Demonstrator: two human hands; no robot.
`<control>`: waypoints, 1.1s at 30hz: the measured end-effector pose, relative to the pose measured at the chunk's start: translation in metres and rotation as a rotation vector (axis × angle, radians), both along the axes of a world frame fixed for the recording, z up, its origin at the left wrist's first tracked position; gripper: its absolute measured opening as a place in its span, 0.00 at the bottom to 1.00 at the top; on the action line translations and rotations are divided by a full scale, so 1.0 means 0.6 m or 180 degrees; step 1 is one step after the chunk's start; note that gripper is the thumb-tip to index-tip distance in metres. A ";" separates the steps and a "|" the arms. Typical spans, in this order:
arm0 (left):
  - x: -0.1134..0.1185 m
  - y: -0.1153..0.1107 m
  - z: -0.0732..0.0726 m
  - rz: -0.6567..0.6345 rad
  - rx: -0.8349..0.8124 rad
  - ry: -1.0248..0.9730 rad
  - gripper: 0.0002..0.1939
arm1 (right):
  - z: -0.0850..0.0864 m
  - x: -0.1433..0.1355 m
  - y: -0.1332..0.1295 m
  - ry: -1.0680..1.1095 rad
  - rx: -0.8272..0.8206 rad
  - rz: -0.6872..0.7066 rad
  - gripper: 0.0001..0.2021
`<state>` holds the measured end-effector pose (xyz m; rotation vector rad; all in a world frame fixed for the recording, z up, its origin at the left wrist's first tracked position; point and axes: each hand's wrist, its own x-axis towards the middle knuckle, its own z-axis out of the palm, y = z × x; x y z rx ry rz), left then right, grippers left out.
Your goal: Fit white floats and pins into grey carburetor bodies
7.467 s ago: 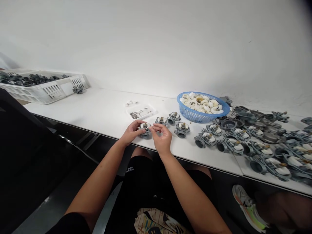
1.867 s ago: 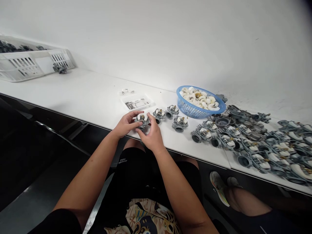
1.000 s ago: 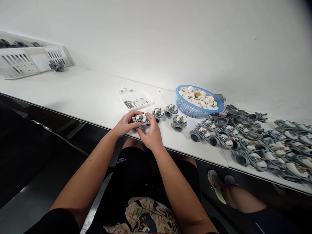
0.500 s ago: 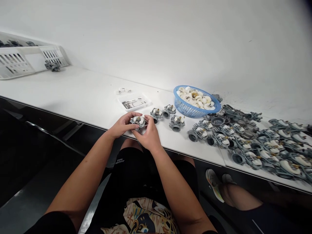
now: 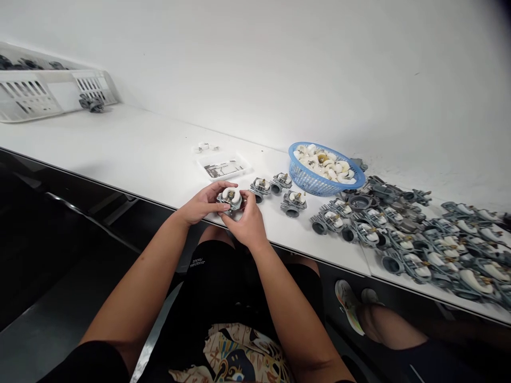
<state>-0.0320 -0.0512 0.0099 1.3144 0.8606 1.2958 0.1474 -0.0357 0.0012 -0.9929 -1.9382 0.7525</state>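
Note:
Between my two hands, at the table's front edge, is a grey metal carburetor body with a white plastic float facing up. My left hand closes round its left side, thumb at the near edge. From the right, my right hand grips the same body with thumb and fingers. Just beyond my right fingers stand two more carburetors with white floats, and another carburetor sits a little farther right. Behind my hands lies a shallow clear tray of thin metal pins.
A blue basket full of white floats stands by the wall. Many carburetors crowd the right side of the table. White crates with dark parts are at the far left. Another person's leg shows beneath the table at right.
The carburetor between my hands has tilted slightly, its float turning more toward me. Both hands keep their hold. The whole view has shifted a little.

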 end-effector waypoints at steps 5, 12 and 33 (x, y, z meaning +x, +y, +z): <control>0.001 0.001 0.002 0.0001 -0.0096 0.0079 0.28 | 0.001 0.000 -0.002 -0.0080 -0.0107 -0.0077 0.30; 0.007 0.002 0.000 0.0133 -0.0141 0.0625 0.31 | -0.016 0.005 0.009 0.0219 -0.0366 0.0072 0.34; 0.003 0.006 -0.009 -0.0060 -0.0134 0.1394 0.43 | -0.017 0.045 -0.005 0.0365 -0.0613 -0.0103 0.37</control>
